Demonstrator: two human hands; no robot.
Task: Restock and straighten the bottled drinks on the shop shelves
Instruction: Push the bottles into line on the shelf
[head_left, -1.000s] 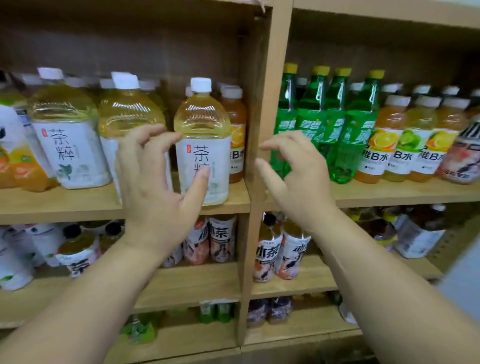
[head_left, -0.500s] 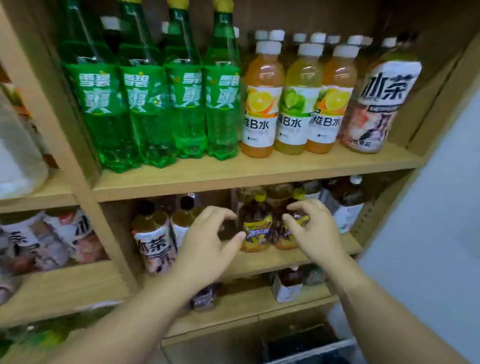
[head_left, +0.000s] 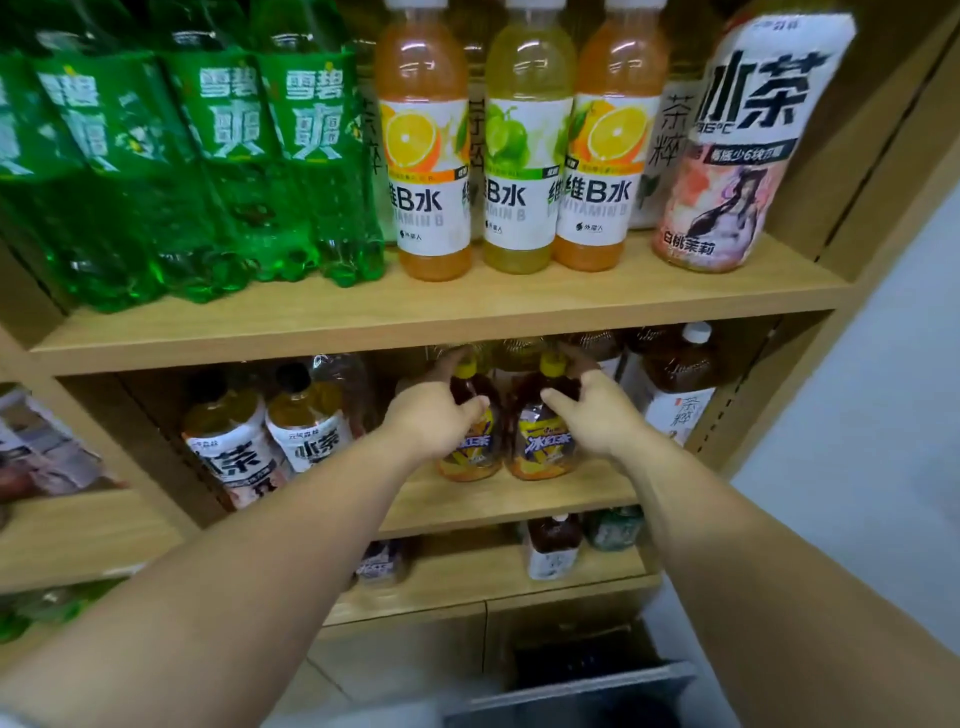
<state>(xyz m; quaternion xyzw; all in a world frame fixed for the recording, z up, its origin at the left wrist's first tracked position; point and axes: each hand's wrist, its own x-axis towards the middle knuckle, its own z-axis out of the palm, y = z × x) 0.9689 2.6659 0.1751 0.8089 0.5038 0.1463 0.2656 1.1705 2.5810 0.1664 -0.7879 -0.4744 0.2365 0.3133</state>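
My left hand (head_left: 434, 421) curls round the shoulder of the left iced-tea bottle (head_left: 470, 452), thumb across its front. My right hand (head_left: 597, 415) wraps the right iced-tea bottle (head_left: 543, 447) the same way, so each grip holds 1 bottle. Both are clear plastic with dark brown tea inside, yellow caps and glossy yellow-and-blue labels. They stand upright, side by side, on the pale wood-grain middle shelf (head_left: 509, 499). Above and further back, the upper shelf (head_left: 441, 312) carries green soda bottles (head_left: 291, 156) with lobed bases, 3 smooth orange and lime vitamin drinks (head_left: 426, 156), and a large white-wrapped peach tea bottle (head_left: 743, 145).
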